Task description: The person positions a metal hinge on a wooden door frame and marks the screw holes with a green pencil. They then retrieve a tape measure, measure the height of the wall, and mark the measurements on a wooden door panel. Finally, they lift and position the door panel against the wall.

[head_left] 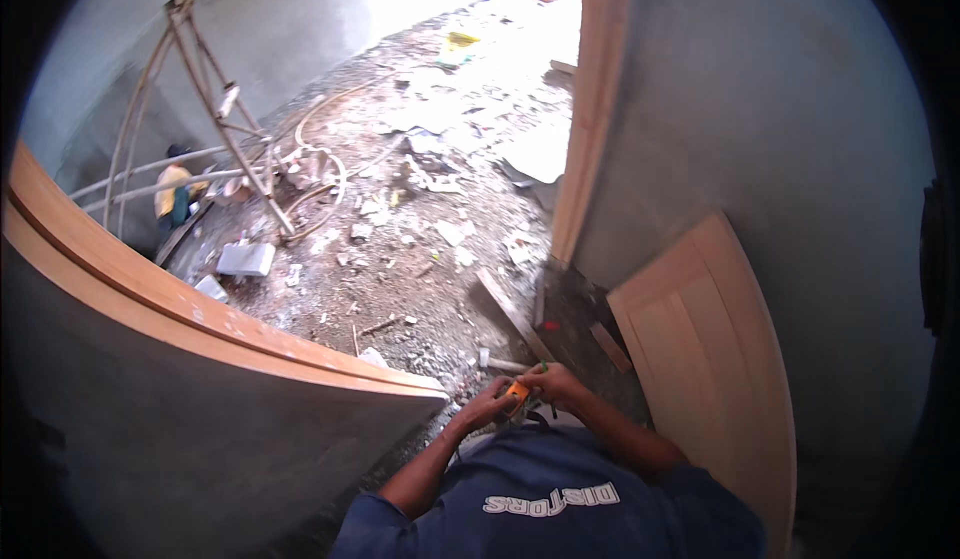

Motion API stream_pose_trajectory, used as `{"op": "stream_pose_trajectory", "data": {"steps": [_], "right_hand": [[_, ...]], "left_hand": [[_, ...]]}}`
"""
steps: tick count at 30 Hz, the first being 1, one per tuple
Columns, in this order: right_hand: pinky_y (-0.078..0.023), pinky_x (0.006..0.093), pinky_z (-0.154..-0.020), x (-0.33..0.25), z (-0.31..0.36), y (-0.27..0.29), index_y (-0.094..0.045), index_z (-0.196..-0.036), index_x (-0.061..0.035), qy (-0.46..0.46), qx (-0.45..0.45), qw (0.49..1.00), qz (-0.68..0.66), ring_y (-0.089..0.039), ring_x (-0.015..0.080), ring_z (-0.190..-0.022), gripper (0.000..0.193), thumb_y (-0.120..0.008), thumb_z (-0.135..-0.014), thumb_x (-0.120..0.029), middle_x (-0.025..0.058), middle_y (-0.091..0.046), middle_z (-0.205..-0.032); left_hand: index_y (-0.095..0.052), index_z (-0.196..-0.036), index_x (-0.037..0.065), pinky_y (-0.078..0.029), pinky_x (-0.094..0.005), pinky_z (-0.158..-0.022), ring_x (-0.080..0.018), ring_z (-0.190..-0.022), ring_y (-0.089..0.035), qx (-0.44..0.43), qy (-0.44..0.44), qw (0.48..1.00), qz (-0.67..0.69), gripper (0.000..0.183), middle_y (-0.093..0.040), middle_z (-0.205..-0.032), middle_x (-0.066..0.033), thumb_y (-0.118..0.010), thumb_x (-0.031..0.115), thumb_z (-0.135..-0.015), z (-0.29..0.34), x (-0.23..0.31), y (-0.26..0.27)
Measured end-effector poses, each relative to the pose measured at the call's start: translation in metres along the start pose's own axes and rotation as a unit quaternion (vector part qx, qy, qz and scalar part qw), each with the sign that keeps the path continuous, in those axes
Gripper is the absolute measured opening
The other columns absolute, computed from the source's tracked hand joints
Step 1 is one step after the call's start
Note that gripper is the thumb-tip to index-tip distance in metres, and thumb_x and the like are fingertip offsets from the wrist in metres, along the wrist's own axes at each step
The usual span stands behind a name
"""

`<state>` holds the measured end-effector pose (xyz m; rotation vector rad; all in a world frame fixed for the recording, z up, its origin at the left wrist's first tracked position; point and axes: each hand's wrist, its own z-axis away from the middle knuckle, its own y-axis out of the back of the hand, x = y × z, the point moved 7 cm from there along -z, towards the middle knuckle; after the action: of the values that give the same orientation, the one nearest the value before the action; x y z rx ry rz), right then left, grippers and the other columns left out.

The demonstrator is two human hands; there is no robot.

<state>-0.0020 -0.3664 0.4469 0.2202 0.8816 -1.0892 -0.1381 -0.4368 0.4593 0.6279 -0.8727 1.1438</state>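
Observation:
In front of my chest, my left hand (484,407) is closed around a small orange tape measure (517,392). My right hand (556,385) meets it from the other side, its fingertips at the orange case. A thin green stick, perhaps a pencil (541,368), shows at the right hand's fingers; its exact kind is too small to tell. Just beyond the hands a hammer (508,365) with a pale head lies on the rubble. A long wooden strip (512,311) slants across the ground past it.
A wooden door frame stands with its left jamb (200,304) and right jamb (592,109) around the opening. A wooden door panel (700,349) leans on the grey wall at right. Beyond lie debris (430,229), a hose (342,174), a white block (246,259) and a metal scaffold frame (215,109).

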Motion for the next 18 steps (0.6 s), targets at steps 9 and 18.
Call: {"op": "stream_pose_trajectory", "data": {"steps": [9, 18], "right_hand": [[-0.036, 0.0251, -0.048, -0.151, -0.116, -0.027, -0.065, -0.076, -0.0048, 0.051, -0.126, 0.972, 0.192, -0.050, 0.0082, -0.053, 0.023, -0.076, -0.079, -0.024, -0.0003, -0.058, -0.063], [-0.039, 0.0276, -0.050, -0.347, -0.241, -0.178, -0.067, -0.074, 0.0004, 0.206, -0.181, 0.902, 0.333, -0.054, 0.0102, -0.055, 0.027, -0.072, -0.079, -0.026, 0.0043, -0.060, -0.061]], "left_hand": [[-0.046, -0.123, 0.007, -0.041, -0.0230, -0.059, -0.0067, -0.071, -0.049, 0.099, -0.045, 0.987, 0.116, 0.060, -0.052, -0.089, -0.0012, -0.055, 0.057, -0.091, -0.049, 0.059, 0.102], [-0.049, -0.125, 0.008, -0.042, -0.0230, -0.061, -0.0076, -0.075, -0.051, 0.257, -0.057, 0.915, 0.306, 0.043, -0.054, -0.093, 0.0009, -0.052, 0.031, -0.089, -0.078, 0.035, 0.243]]}}
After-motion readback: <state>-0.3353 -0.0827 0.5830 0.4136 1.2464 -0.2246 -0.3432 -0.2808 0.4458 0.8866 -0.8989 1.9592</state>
